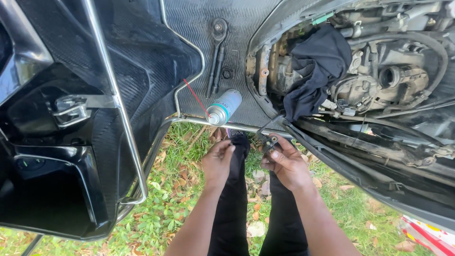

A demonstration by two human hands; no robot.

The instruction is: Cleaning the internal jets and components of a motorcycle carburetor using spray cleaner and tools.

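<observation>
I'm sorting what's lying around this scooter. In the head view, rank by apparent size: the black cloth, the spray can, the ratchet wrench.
1. Black cloth, draped over the engine, clearly largest.
2. Spray can and ratchet wrench: unsure. The wrench looks longer but thin, the can shorter but much thicker.
</observation>
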